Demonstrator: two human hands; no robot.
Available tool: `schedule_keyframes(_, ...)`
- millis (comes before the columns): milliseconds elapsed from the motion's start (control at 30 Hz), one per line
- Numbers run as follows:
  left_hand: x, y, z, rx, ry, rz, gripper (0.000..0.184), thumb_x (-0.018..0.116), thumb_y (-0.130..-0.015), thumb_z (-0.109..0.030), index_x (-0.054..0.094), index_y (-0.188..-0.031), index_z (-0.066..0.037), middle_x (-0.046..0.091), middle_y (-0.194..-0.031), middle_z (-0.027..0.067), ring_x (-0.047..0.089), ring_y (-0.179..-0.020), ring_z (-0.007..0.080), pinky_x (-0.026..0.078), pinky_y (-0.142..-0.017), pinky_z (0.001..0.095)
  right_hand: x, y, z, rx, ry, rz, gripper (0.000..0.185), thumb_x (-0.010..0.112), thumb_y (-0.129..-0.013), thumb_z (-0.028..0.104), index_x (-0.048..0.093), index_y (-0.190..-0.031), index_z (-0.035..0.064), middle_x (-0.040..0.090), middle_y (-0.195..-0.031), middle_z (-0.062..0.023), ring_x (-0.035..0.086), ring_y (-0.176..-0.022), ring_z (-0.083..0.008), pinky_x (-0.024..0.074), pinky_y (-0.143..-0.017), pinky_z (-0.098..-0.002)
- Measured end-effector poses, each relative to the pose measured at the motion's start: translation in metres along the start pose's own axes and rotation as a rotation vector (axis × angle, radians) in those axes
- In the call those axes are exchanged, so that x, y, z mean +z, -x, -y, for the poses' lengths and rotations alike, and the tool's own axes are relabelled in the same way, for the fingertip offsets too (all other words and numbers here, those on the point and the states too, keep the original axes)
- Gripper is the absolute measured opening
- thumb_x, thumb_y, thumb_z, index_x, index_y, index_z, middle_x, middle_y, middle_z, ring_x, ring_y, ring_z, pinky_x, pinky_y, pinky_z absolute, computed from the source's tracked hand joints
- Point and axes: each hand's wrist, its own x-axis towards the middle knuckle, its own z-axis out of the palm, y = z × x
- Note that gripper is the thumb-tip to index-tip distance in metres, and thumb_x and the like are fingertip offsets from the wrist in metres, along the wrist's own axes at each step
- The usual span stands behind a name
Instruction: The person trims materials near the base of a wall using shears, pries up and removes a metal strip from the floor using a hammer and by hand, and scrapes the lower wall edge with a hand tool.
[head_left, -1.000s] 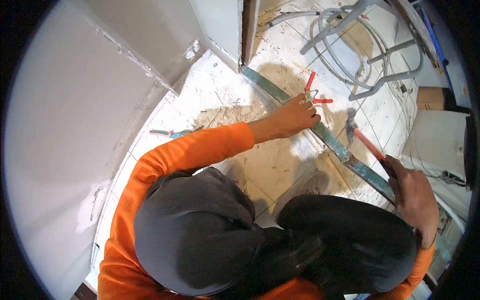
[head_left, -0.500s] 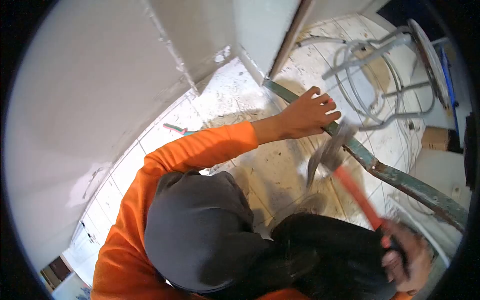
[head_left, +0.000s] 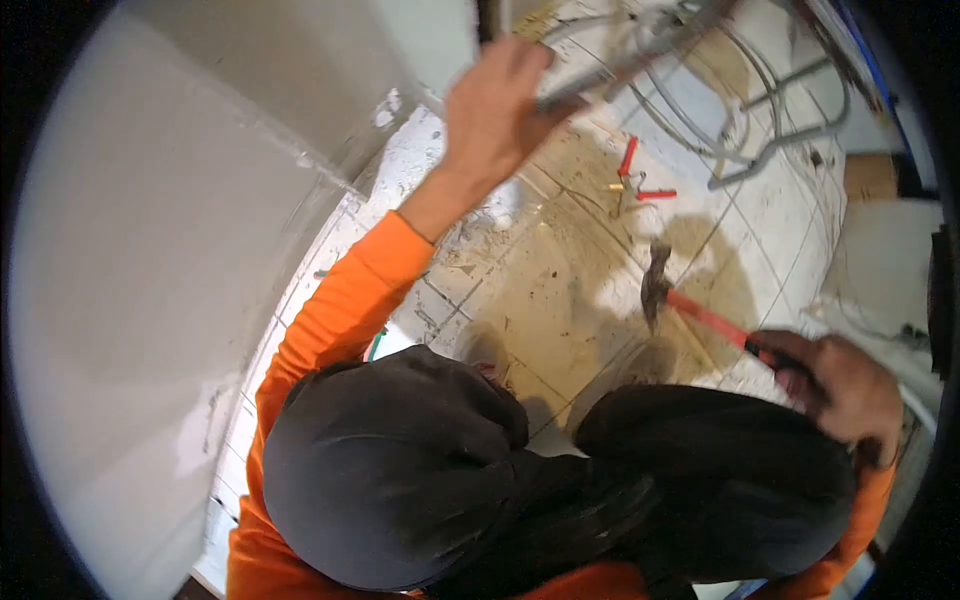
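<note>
My left hand (head_left: 500,110) is raised at the top of the view, closed around one end of a long narrow bar (head_left: 650,55). The bar slants up to the right and is smeared by motion; its far end runs out of view. A claw hammer (head_left: 705,315) with a red and black handle is gripped in my right hand (head_left: 840,385), above my right knee. The hammer's dark head points left over the tiled floor and touches nothing that I can see.
On the dusty tile floor (head_left: 560,290) lies a tool with two red handles (head_left: 655,193). A metal-framed stool or chair (head_left: 780,150) lies at upper right near coiled grey tubing (head_left: 690,125). A cardboard box (head_left: 870,177) stands farther right. The wall (head_left: 150,250) bounds the left.
The bar, which ran diagonally across the floor, has been lifted and swung up by my left hand. My right hand has moved up slightly with the hammer. The red-handled tool is now uncovered.
</note>
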Motion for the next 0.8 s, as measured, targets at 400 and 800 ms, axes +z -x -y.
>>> schedule_keyframes(400,0.007,-0.002,0.057,0.369,-0.262,-0.409,0.097,0.101,-0.071,-0.044,0.039,-0.132,-0.003,0.041,-0.116,0.0072,0.042,-0.109,0.0283,0.038,-0.088,0.0420,0.045,-0.099,-0.089,0.037,-0.170,-0.045,0.041,0.059,-0.106,0.022,0.061,-0.143,0.0027,0.069,-0.089,-0.0150,0.070,-0.081,-0.0292,0.0553,-0.078,-0.0429)
schedule_keyframes(800,0.004,-0.012,0.077,0.349,-0.340,-0.274,0.101,0.104,-0.067,-0.046,0.028,-0.120,-0.007,0.028,-0.114,0.0075,0.033,-0.106,0.0215,0.033,-0.088,0.0396,0.098,-0.143,-0.154,0.252,-0.366,-0.157,0.045,0.059,-0.108,0.022,0.056,-0.152,0.0102,0.067,-0.091,-0.0106,0.067,-0.077,-0.0172,0.0547,-0.073,-0.0378)
